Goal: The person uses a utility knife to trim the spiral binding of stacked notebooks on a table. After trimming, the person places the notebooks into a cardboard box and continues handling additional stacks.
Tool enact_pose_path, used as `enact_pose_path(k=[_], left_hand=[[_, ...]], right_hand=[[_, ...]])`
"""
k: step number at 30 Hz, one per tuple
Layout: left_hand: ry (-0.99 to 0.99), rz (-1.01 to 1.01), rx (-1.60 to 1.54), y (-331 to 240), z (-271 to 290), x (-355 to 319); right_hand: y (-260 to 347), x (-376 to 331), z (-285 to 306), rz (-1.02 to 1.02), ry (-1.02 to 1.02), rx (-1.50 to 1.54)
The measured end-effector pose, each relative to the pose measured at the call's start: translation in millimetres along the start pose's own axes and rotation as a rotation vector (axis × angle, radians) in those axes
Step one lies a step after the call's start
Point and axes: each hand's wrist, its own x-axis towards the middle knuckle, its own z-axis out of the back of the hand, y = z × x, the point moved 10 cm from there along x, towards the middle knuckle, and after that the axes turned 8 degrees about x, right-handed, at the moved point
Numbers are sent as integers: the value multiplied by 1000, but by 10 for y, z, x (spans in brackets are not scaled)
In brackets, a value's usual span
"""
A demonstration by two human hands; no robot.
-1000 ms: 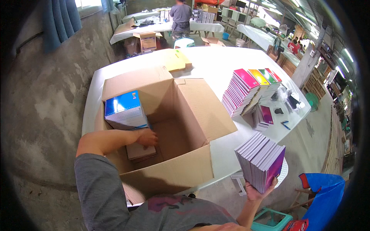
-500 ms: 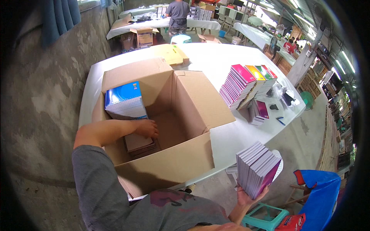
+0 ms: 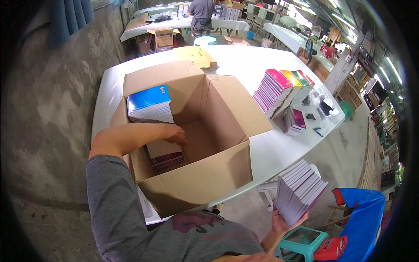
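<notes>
Right hand (image 3: 286, 218) grips thick stack of purple-edged notebooks (image 3: 300, 191) from below, near right of table (image 3: 279, 148): heavy, slippery covers, support underneath; left hand (image 3: 174, 134) rests loosely on short stack inside open brown cardboard box (image 3: 192, 131)

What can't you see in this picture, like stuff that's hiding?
Head view:
- Left hand fingertips: hidden behind the low stack of books inside the cardboard box.
- Right hand: mostly covered by the stack of notebooks it holds.
- Small dark things by the colourful notebook stacks: too small to tell.

Open brown cardboard box (image 3: 205, 174) on white table (image 3: 262, 65); smaller printed carton (image 3: 164, 39) far behind.
</notes>
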Motion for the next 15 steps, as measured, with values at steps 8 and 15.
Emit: enact_pose_path(k=[8, 15], left_hand=[[-404, 35, -130, 28, 1503, -451], [-558, -231, -383, -317, 3330, -330]], right_hand=[[-44, -174, -121, 53, 30, 168], [54, -103, -180, 36, 57, 116]])
